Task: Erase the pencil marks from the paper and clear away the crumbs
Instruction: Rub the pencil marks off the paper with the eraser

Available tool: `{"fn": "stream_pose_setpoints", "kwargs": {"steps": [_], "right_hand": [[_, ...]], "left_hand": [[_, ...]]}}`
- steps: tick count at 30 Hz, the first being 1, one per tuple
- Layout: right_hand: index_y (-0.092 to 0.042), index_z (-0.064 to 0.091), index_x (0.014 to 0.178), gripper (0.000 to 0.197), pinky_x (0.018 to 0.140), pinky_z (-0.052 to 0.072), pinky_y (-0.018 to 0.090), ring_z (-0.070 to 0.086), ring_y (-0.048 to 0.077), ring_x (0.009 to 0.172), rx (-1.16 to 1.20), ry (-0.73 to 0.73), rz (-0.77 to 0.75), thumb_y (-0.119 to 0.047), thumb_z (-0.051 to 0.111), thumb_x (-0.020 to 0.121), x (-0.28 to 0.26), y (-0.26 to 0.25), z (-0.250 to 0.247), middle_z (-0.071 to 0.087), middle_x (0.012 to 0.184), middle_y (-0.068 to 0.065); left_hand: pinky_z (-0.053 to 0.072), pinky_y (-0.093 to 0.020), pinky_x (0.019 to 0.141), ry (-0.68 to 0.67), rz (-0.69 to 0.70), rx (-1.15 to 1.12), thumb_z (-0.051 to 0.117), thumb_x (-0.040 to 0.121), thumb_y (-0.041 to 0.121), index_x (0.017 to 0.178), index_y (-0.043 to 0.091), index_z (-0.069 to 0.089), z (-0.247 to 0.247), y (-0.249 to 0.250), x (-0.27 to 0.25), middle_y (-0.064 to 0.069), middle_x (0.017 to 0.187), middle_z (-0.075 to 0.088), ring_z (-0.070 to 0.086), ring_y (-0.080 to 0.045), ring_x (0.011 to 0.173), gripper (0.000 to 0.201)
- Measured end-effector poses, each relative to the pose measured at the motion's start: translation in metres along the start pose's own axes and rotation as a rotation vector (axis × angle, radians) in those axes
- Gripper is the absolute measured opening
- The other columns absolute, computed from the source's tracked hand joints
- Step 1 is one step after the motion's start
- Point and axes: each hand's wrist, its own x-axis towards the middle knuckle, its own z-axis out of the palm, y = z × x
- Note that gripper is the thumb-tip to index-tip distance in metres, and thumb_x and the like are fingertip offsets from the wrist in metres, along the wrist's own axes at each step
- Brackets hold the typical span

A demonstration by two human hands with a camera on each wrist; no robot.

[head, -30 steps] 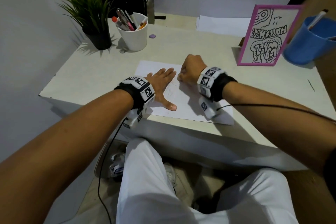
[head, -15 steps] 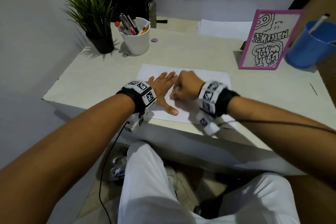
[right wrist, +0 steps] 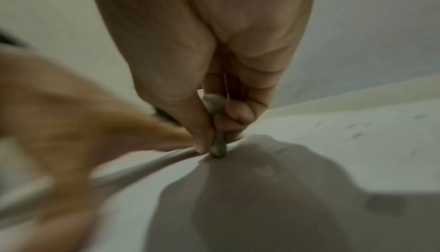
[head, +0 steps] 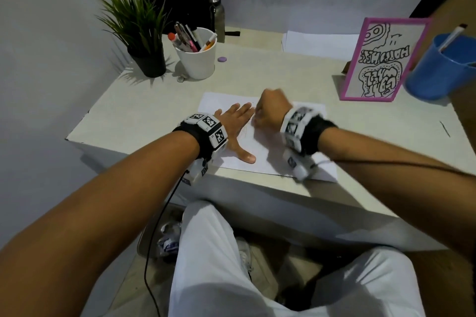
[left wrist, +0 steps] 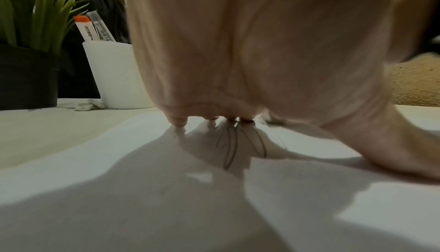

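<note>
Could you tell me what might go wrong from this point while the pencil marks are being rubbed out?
The right hand pinches a thin grey eraser on its narrow end; pressed hard, it might bend or snap.

The left hand presses flat on only the left part of the white paper sheet, so the right part could buckle or crease under the rubbing.

Dark eraser crumbs lie on the sheet; the rubbing hand may smear them.

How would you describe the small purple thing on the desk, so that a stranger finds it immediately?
Start at the white cup full of pens, beside the potted plant at the desk's far left. Just right of that cup lies a small flat disc. It is the only purple, round object lying loose there.
</note>
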Motion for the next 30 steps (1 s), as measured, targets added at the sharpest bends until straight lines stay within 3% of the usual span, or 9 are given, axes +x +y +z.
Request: {"fn": "stream_pose_setpoints", "kwargs": {"steps": [3, 6, 8, 10, 12, 15, 18, 25, 30], "right_hand": [[-0.005, 0.070, 0.078, 0.008, 0.062, 0.047, 0.024, 0.056, 0.016, 0.060, 0.019, -0.234, -0.124, -0.011, 0.074, 0.075, -0.032, -0.014, 0.009, 0.061, 0.068, 0.005], [-0.003, 0.078, 0.085, 0.026, 0.065, 0.052, 0.027, 0.066, 0.021, 0.071, 0.026, -0.070, 0.014, -0.025, 0.080, 0.071, 0.001, 0.006, -0.010, 0.073, 0.076, 0.011], [0.000, 0.076, 0.080, 0.022, 0.062, 0.053, 0.030, 0.065, 0.025, 0.067, 0.025, -0.002, 0.015, -0.021, 0.076, 0.072, 0.011, 0.007, -0.004, 0.069, 0.069, 0.014], [-0.003, 0.068, 0.073, 0.013, 0.059, 0.049, 0.029, 0.057, 0.022, 0.057, 0.010, -0.092, -0.067, -0.015, 0.070, 0.074, -0.011, -0.009, 0.012, 0.062, 0.063, 0.010], [-0.004, 0.072, 0.078, 0.013, 0.062, 0.053, 0.028, 0.060, 0.018, 0.061, 0.065, -0.174, -0.116, -0.016, 0.073, 0.074, -0.026, -0.011, 0.018, 0.069, 0.071, 0.008], [-0.005, 0.078, 0.084, 0.024, 0.060, 0.051, 0.027, 0.063, 0.021, 0.066, 0.079, -0.084, 0.014, -0.025, 0.079, 0.070, -0.001, 0.004, 0.001, 0.066, 0.067, 0.007], [0.001, 0.077, 0.080, 0.023, 0.050, 0.042, 0.023, 0.058, 0.023, 0.062, 0.079, -0.015, 0.060, -0.021, 0.074, 0.072, 0.009, 0.009, 0.001, 0.061, 0.058, 0.009], [-0.007, 0.081, 0.087, 0.021, 0.066, 0.051, 0.026, 0.070, 0.023, 0.083, 0.084, -0.061, 0.046, -0.024, 0.082, 0.073, 0.009, 0.012, -0.005, 0.076, 0.084, 0.011], [-0.008, 0.081, 0.090, 0.021, 0.064, 0.044, 0.021, 0.069, 0.019, 0.078, 0.128, 0.004, -0.014, -0.020, 0.079, 0.074, 0.014, 0.005, -0.008, 0.075, 0.081, 0.009]], "left_hand": [[0.003, -0.061, 0.115, 0.009, 0.015, -0.004, 0.073, 0.054, 0.078, 0.154, 0.027, -0.013, 0.001, 0.000, 0.002, 0.003, 0.162, -0.018, -0.014, -0.025, 0.149, 0.141], [0.000, -0.060, 0.117, -0.007, 0.006, -0.001, 0.067, 0.056, 0.082, 0.152, 0.027, -0.020, 0.000, -0.001, 0.000, 0.006, 0.161, -0.021, -0.017, -0.023, 0.149, 0.141], [0.000, -0.060, 0.117, -0.010, -0.003, 0.006, 0.067, 0.057, 0.082, 0.151, 0.025, -0.020, -0.001, 0.001, -0.001, 0.005, 0.161, -0.022, -0.017, -0.023, 0.149, 0.141], [0.000, -0.061, 0.117, -0.012, 0.002, 0.007, 0.070, 0.057, 0.079, 0.152, 0.027, -0.019, -0.001, 0.001, 0.000, 0.004, 0.161, -0.021, -0.016, -0.025, 0.149, 0.140], [0.000, -0.060, 0.116, -0.009, 0.011, 0.001, 0.070, 0.057, 0.079, 0.152, 0.029, -0.018, -0.001, 0.001, 0.000, 0.003, 0.161, -0.021, -0.017, -0.026, 0.148, 0.139], [-0.002, -0.059, 0.117, -0.027, -0.003, -0.015, 0.067, 0.056, 0.083, 0.149, 0.032, -0.024, -0.002, 0.001, -0.001, 0.006, 0.160, -0.023, -0.018, -0.023, 0.148, 0.140], [-0.003, -0.059, 0.117, -0.014, -0.008, -0.032, 0.065, 0.056, 0.084, 0.150, 0.032, -0.022, -0.002, 0.001, -0.004, 0.007, 0.160, -0.023, -0.019, -0.021, 0.148, 0.138], [0.009, -0.046, 0.120, 0.093, -0.008, -0.143, 0.078, 0.059, 0.068, 0.156, 0.028, 0.007, -0.007, -0.006, -0.017, 0.001, 0.164, -0.004, -0.001, -0.021, 0.150, 0.127], [0.002, -0.056, 0.119, 0.049, -0.033, -0.058, 0.073, 0.061, 0.073, 0.154, 0.030, -0.009, -0.007, -0.006, -0.014, 0.002, 0.163, -0.012, -0.009, -0.020, 0.150, 0.131]]}}
